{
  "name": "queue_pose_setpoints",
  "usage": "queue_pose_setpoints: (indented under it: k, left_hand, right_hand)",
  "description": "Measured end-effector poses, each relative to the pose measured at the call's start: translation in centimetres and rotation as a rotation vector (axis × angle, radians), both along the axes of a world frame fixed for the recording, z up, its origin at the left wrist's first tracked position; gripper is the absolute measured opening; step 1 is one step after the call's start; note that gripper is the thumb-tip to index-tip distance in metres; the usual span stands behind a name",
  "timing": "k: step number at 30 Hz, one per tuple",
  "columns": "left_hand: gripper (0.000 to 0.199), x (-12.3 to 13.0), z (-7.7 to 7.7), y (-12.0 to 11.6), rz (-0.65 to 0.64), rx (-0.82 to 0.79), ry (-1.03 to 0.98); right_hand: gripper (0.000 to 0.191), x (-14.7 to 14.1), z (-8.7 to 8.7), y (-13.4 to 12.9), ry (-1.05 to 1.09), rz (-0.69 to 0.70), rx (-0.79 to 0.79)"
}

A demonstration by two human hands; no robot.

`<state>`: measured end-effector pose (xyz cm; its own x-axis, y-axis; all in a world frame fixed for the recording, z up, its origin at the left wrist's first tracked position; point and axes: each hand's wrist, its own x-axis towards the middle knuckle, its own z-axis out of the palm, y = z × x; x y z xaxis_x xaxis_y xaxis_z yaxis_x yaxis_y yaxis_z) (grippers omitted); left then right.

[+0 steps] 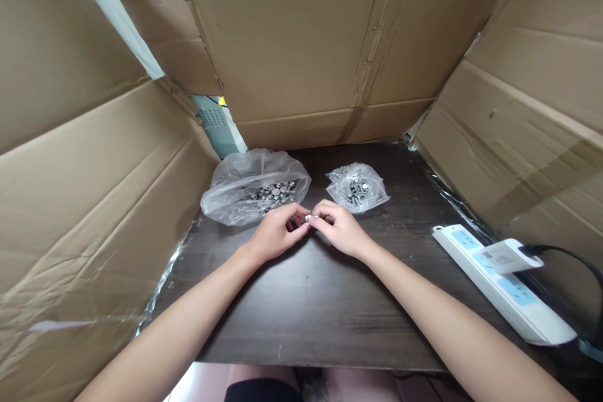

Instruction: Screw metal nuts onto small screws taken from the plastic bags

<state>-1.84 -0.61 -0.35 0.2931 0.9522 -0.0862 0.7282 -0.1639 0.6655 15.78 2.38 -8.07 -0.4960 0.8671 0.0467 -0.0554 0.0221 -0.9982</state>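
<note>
My left hand (281, 230) and my right hand (341, 226) meet above the middle of the table, fingers closed in a pinch. Between their fingertips is a small shiny metal part (308, 218), and both hands grip it. Its exact kind is too small to make out. Just behind my left hand lies an opened clear plastic bag (226, 198) with many round silver metal pieces (276, 191) in it. Beyond my right hand is a smaller clear zip bag (377, 191) holding metal pieces that look like screws (358, 188).
Cardboard walls (301, 31) enclose the dark wooden table (301, 314) at the back and both sides. A white power strip (499, 282) with a plugged-in adapter (511, 256) and black cable lies at the right. A pale perforated object (219, 125) shows through a gap at the back left.
</note>
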Motion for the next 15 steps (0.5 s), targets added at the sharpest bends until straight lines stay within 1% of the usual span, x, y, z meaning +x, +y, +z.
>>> queue_pose_setpoints:
  k: [6, 9, 12, 15]
  left_hand:
    - [0.012, -0.07, 0.0, -0.03, -0.027, -0.012, 0.008]
    - [0.012, -0.07, -0.06, 0.0, -0.027, -0.005, 0.008]
    - [0.012, -0.12, -0.12, 0.04, -0.028, 0.007, 0.009]
    - [0.013, -0.16, -0.09, 0.11, -0.04, 0.015, 0.008]
  right_hand:
    - [0.033, 0.09, 0.02, 0.03, -0.024, 0.003, 0.008]
    - [0.031, 0.16, 0.08, 0.04, -0.014, 0.01, 0.015]
    - [0.025, 0.17, 0.07, 0.06, 0.004, 0.013, 0.019]
    - [0.022, 0.15, 0.11, 0.11, -0.015, -0.004, 0.035]
